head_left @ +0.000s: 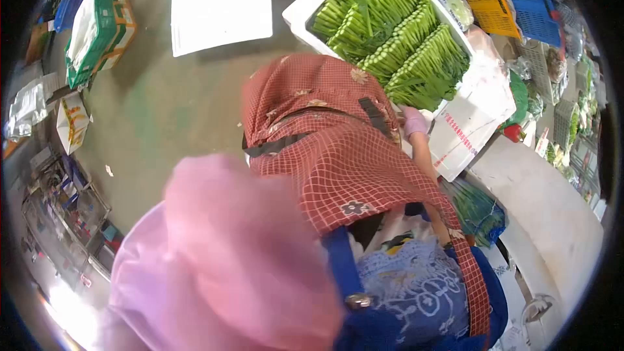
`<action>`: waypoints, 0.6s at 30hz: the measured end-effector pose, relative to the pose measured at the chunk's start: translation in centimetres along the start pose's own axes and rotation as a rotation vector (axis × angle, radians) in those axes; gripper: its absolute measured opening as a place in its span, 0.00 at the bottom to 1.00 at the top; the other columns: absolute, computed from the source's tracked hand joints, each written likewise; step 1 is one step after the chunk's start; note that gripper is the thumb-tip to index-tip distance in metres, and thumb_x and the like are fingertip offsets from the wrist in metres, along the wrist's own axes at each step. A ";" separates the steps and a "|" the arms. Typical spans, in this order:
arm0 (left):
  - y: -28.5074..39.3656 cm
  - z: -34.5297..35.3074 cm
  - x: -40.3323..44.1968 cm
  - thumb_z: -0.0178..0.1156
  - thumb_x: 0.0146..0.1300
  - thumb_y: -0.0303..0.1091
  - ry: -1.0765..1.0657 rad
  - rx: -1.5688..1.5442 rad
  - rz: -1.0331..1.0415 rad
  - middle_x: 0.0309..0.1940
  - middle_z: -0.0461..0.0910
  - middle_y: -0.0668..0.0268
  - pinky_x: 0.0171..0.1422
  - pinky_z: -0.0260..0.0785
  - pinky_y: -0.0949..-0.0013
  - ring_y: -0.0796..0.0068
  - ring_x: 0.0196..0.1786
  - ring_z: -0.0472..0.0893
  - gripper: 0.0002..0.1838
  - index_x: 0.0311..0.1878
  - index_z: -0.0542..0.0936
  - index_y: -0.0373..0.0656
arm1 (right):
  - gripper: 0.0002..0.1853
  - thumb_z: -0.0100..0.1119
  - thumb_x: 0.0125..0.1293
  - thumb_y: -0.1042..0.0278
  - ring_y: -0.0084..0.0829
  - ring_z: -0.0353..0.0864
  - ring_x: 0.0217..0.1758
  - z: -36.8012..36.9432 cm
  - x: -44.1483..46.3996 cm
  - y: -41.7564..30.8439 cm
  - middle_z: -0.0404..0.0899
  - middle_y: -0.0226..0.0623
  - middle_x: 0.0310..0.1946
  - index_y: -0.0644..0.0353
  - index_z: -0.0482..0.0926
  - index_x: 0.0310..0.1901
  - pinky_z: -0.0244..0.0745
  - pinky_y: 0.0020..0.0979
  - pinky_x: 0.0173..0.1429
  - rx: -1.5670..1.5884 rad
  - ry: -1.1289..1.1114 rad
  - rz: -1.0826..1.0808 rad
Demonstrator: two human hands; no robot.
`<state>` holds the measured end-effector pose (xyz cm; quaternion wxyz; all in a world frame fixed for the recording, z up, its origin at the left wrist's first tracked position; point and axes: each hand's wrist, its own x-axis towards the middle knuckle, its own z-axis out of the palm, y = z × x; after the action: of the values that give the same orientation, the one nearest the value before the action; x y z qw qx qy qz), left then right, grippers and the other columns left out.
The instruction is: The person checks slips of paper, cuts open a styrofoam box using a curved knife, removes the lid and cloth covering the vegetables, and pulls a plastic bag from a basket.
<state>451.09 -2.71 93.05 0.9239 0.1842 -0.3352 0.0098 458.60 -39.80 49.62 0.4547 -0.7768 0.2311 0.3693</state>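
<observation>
Very close to the camera, my left hand [244,260] in a pink glove fills the lower left. It is smeared by motion, and its fingers cannot be made out. My right hand [415,121], also in a pink glove, grips the near rim of a white foam box [298,15]; some of its fingers are hidden. Rows of trimmed green leafy stalks [396,32] fill the box, cut ends lined up. A red checked apron [331,169] hangs over my front, between the two hands.
A white foam lid [222,10] lies on the floor ahead. Green-and-white cartons [104,36] stand at left. Yellow [491,0] and blue crates [530,0] sit at upper right, above packed vegetables. A bag of greens [478,211] lies beside a white surface [539,195].
</observation>
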 end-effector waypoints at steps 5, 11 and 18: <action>0.2 0.5 0.1 0.59 0.49 0.40 0.007 0.109 -0.022 0.23 0.70 0.68 0.40 0.65 0.68 0.70 0.31 0.73 0.10 0.29 0.78 0.44 | 0.17 0.51 0.56 0.55 0.29 0.72 0.25 0.1 1.2 1.6 0.76 0.39 0.29 0.63 0.76 0.33 0.65 0.29 0.26 0.095 -0.145 0.068; 0.4 1.3 -0.7 0.60 0.48 0.43 0.026 0.817 -0.142 0.23 0.70 0.68 0.41 0.65 0.66 0.68 0.31 0.73 0.12 0.29 0.78 0.44 | 0.18 0.52 0.56 0.54 0.28 0.71 0.26 0.5 -1.8 -1.5 0.76 0.37 0.33 0.62 0.76 0.39 0.66 0.28 0.30 -0.024 -0.043 0.048; 0.8 -1.4 -0.4 0.60 0.47 0.46 -0.052 0.899 -0.155 0.23 0.71 0.67 0.42 0.64 0.64 0.66 0.32 0.73 0.14 0.29 0.78 0.45 | 0.17 0.49 0.56 0.55 0.29 0.74 0.27 0.4 0.2 0.1 0.78 0.38 0.31 0.62 0.77 0.37 0.66 0.28 0.31 0.047 -0.085 0.041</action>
<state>451.53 -1.46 92.00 0.7415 0.5917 -0.3060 0.0803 458.52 -39.57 49.25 0.4746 -0.7447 0.2361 0.4055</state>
